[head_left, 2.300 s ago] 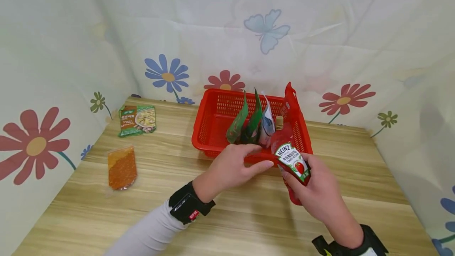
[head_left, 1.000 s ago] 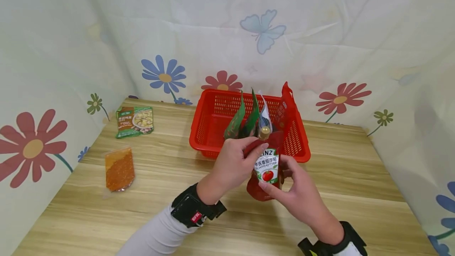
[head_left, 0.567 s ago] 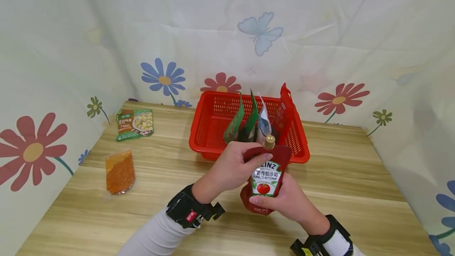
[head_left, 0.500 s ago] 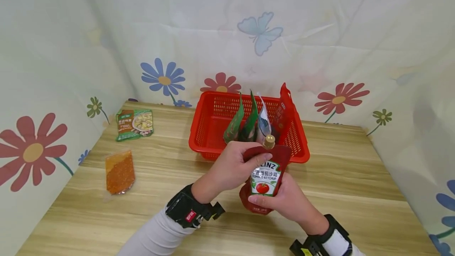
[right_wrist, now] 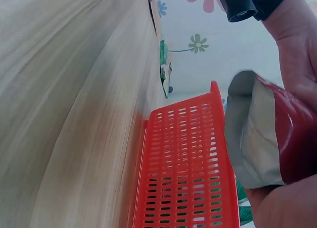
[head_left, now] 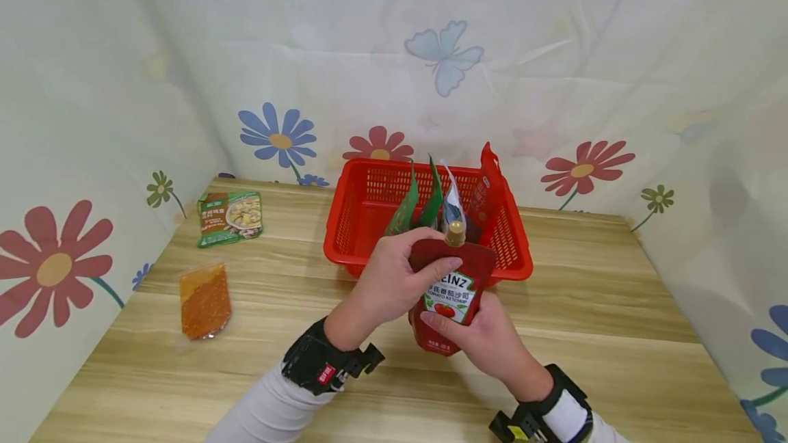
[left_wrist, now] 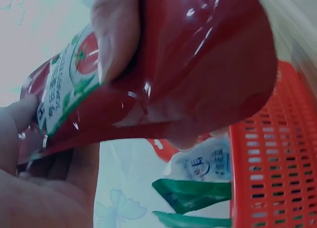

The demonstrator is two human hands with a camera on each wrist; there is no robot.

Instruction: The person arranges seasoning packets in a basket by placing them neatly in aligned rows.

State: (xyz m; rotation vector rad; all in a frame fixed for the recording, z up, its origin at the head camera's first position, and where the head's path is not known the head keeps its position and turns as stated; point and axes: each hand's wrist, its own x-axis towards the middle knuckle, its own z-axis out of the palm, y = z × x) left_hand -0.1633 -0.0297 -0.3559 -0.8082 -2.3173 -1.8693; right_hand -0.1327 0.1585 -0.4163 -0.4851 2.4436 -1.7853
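Note:
A red Heinz tomato ketchup pouch (head_left: 474, 262) with a gold cap is held by both hands in front of the red basket (head_left: 345, 251). My left hand (head_left: 390, 279) pinches its upper left side, thumb in front. My right hand (head_left: 492, 337) grips the lower right side, thumb across the label's bottom. In the left wrist view the pouch (left_wrist: 198, 65) lies across the picture. Its silver-grey underside (right_wrist: 262, 134) faces the right wrist camera, off the table. Inside the basket stand two green packets (head_left: 403, 214), a white packet (head_left: 453, 204) and a red packet (head_left: 486, 190).
On the table's left lie a green and brown food packet (head_left: 230, 217) and a clear bag of orange-brown contents (head_left: 205, 301). A flowered cloth (head_left: 345, 53) surrounds the wooden table (head_left: 615, 306) at the back and sides.
The ketchup pouch has come from the basket's front right toward me and left, and turned more upright. My left hand has taken hold of it. Lately it has risen slightly.

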